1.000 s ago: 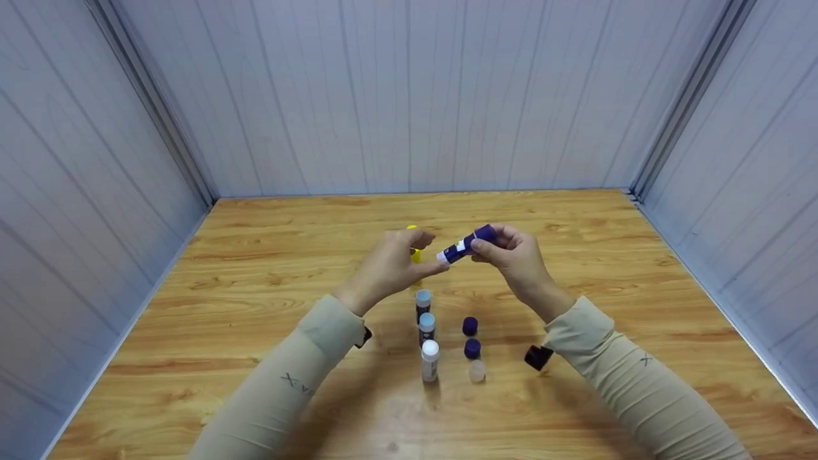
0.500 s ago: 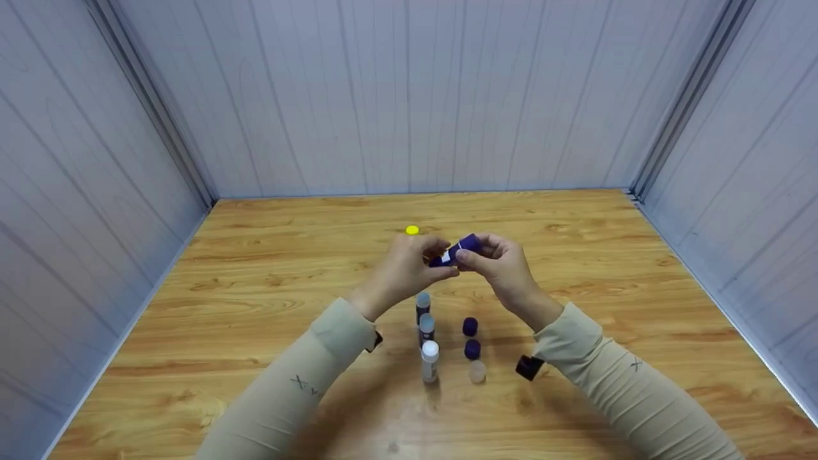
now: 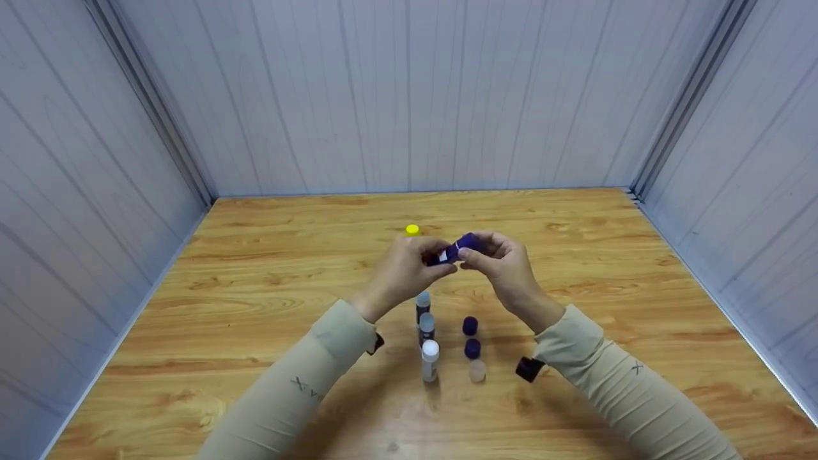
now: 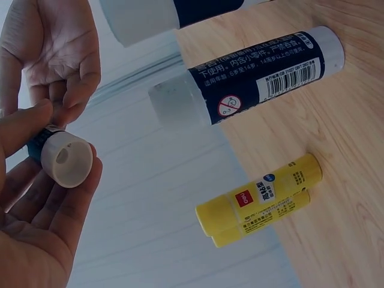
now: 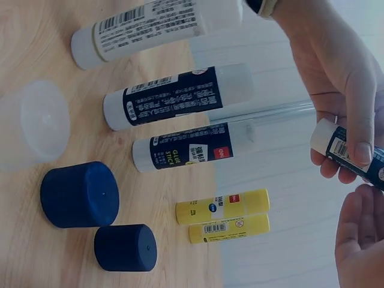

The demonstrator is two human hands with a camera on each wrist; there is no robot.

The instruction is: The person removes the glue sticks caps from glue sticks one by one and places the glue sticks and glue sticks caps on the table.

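A dark blue glue stick (image 3: 450,252) is held tilted above the table between both hands. My left hand (image 3: 406,271) grips its lower body near the white base (image 4: 69,161), thumb and fingers curled round it. My right hand (image 3: 508,271) pinches the dark blue cap end (image 3: 470,241). Under the hands a row of upright glue sticks runs toward me: two yellow ones (image 5: 222,207), two dark blue ones with pale tops (image 3: 426,326), and a white one (image 3: 430,361) at the front. Right of the row lie two dark blue caps (image 3: 472,348) and a translucent cap (image 3: 477,370).
The wooden table (image 3: 287,255) is enclosed by pale panel walls (image 3: 409,96) at the back and both sides. Small black devices (image 3: 529,368) are worn at both wrists.
The left hand has closed round the lower end of the glue stick. The right hand has brought the stick slightly left and down. Over the last half second the hands have barely moved.
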